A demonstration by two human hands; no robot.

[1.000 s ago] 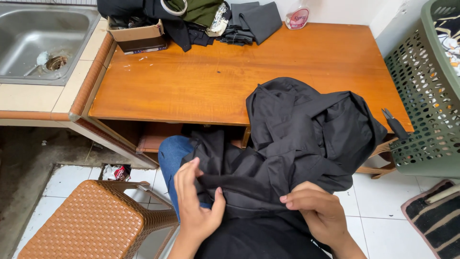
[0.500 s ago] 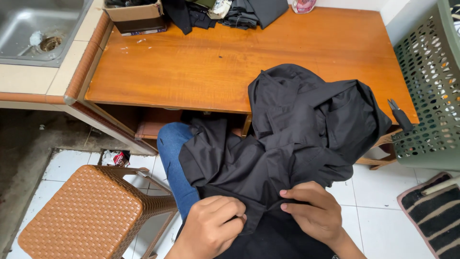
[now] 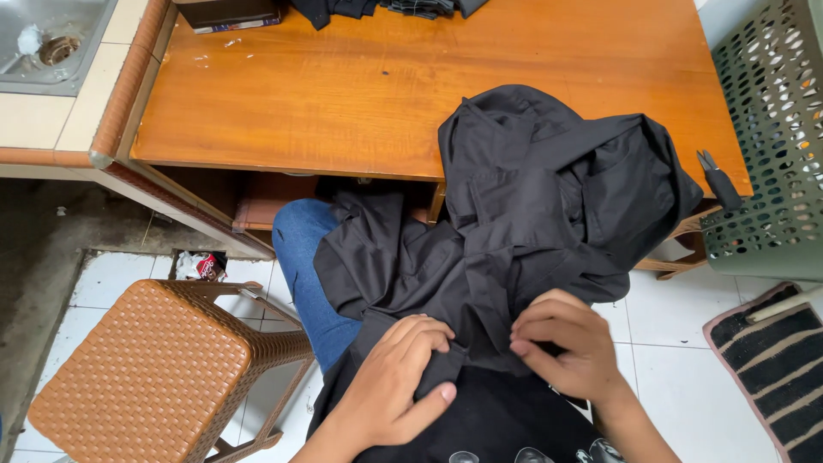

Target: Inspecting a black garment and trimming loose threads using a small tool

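A black shirt (image 3: 531,214) is draped half over the near edge of the wooden table (image 3: 343,94) and half down onto the lap below it. Its lower fold is pinched by the left hand (image 3: 399,386), thumb pressed against the curled fingers with cloth between. The same fold is gripped beside it by the right hand (image 3: 570,351), fingers bent into the fabric. A green perforated laundry basket (image 3: 771,146) is set against the table's right end, a brown woven stool (image 3: 146,377) below its left front corner, and a steel sink (image 3: 43,39) beyond its left end.
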